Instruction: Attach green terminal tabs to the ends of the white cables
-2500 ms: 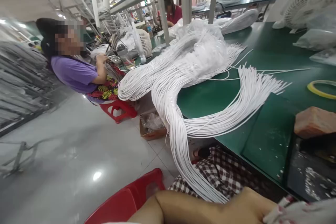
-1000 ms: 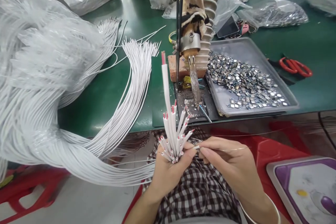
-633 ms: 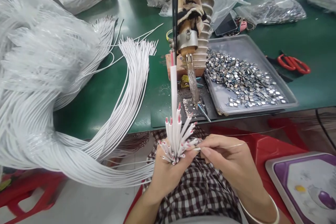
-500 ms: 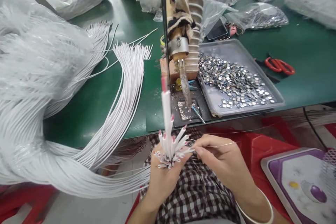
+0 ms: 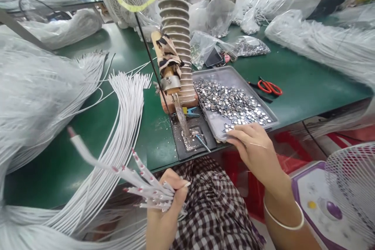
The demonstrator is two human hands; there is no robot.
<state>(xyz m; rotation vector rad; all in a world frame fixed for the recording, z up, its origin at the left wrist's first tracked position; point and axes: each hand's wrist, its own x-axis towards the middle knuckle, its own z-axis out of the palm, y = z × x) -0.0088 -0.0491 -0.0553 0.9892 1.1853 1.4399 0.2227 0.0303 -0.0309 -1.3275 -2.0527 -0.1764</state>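
Observation:
My left hand [image 5: 166, 211] is closed round a bundle of white cables [image 5: 155, 195] with red cores at their cut ends. One thicker white cable sticks out to the left above the rest. At the near edge of a grey plastic tray [image 5: 218, 131], my right hand [image 5: 256, 154] has its thumb and fingers together. Small shiny metal pieces [image 5: 231, 101] lie heaped in that tray, some right by the fingertips. Whatever sits between those fingertips is hidden. A thin shiny wire [image 5: 259, 145] runs across the right hand's fingers.
A clamped soldering iron [image 5: 181, 115] points down over a black base [image 5: 178, 146], beside a ribbed hose [image 5: 175, 27]. Orange-handled cutters [image 5: 269, 87] lie right of the tray. More white cables [image 5: 125, 117] cover the left. A purple-and-white fan [image 5: 334, 209] stands low right.
My right hand has left the cable ends and moved up to the tray's near edge. My left hand has shifted left and down with the bundle, now tilted leftward. The view has also shifted.

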